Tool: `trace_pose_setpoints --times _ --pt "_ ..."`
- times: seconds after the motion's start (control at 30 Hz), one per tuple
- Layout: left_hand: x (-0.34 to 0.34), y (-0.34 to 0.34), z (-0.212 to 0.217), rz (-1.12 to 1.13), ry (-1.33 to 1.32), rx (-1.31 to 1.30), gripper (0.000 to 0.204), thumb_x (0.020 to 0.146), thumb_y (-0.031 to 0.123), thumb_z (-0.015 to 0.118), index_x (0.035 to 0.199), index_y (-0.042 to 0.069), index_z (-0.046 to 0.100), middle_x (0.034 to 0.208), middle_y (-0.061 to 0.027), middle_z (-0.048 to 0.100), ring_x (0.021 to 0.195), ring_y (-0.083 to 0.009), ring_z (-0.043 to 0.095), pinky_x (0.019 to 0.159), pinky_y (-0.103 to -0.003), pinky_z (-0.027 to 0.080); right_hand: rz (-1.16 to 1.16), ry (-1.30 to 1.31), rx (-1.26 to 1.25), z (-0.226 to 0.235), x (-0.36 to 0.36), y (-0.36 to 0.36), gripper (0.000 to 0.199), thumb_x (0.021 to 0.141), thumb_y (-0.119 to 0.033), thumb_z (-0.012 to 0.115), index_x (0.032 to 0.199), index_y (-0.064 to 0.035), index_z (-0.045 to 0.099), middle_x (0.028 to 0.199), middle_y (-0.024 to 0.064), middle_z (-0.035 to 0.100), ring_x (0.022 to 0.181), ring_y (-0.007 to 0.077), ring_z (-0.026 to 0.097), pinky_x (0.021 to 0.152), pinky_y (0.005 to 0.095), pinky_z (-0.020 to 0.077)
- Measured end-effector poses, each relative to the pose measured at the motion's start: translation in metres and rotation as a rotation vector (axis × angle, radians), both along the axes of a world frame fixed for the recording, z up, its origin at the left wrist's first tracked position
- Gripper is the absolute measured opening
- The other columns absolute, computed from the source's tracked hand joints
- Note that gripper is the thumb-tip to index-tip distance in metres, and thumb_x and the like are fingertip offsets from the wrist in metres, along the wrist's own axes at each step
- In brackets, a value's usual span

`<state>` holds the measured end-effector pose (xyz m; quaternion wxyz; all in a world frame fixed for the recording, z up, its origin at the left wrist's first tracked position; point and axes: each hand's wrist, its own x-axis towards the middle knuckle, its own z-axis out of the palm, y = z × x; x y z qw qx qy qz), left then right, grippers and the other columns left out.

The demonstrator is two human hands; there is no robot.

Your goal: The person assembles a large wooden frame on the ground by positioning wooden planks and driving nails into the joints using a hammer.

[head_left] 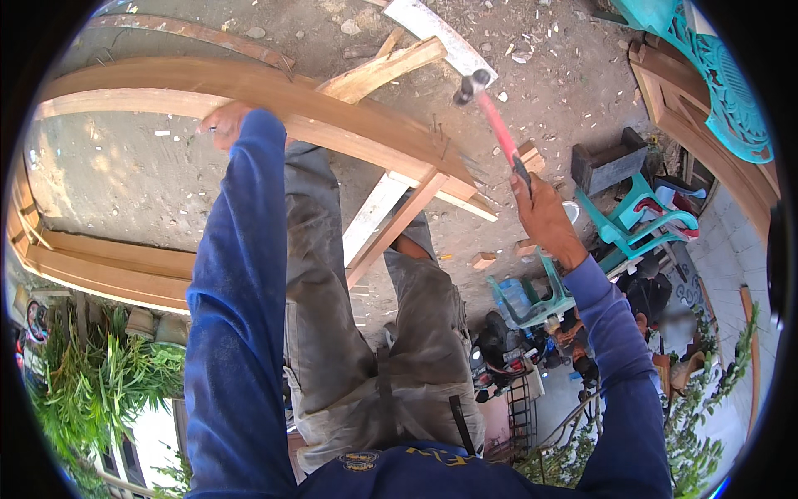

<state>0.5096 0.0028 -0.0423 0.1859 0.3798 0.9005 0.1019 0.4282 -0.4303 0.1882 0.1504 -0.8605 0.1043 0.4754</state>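
Note:
My right hand (544,212) is closed round the dark grip of a hammer (496,125) with a red handle. The hammer is raised, its dark head pointing away from me to the upper left. A long wooden frame (357,129) crosses in front of my legs. Nails (439,137) stick up from it near its right end, apart from the hammer head. My left hand (229,125) is closed on the near edge of the frame's left part; some of its fingers are hidden. A narrower wooden bar (397,224) joins the frame's right end and slants toward me.
Rough wood pieces (382,71) and a pale board (440,35) lie beyond the frame. At right are a grey wooden box (611,162), green plastic chairs (636,220) and another wooden frame (706,141). More framing (108,258) stretches along the left, near green plants (108,358).

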Motion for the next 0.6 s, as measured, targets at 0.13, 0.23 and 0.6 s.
trace_pose_setpoints --times 0.13,0.23,0.6 --pt "-0.01 0.03 -0.022 0.046 0.0 0.105 0.049 0.096 0.048 0.054 0.089 0.005 0.077 0.075 -0.0074 0.074 0.074 -0.0236 0.074 0.096 -0.045 0.055 -0.54 0.378 -0.042 0.037 0.03 0.024 0.053 0.107 -0.053 0.039 0.096 -0.0037 0.055 0.06 0.0041 0.045 0.047 0.015 0.046 0.044 0.0324 0.0385" --pt "-0.034 0.029 -0.07 -0.193 0.12 0.002 0.04 0.095 0.043 0.056 0.096 0.008 0.077 0.078 -0.0053 0.074 0.08 -0.0217 0.074 0.104 -0.042 0.05 -0.859 0.185 -0.019 0.045 0.001 0.027 0.049 0.107 -0.055 0.039 0.095 -0.0085 0.051 0.06 -0.0017 0.04 0.043 0.0086 0.038 0.039 0.0274 0.0305" --pt "-0.029 0.037 -0.056 -0.343 0.095 -0.062 0.053 0.096 0.051 0.048 0.108 0.006 0.073 0.087 -0.0085 0.074 0.086 -0.0238 0.073 0.098 -0.041 0.051 -1.331 0.167 -0.025 0.03 -0.078 0.069 0.049 0.105 -0.059 0.04 0.096 -0.0118 0.044 0.059 -0.0034 0.037 0.042 0.0099 0.035 0.038 0.0277 0.0305"
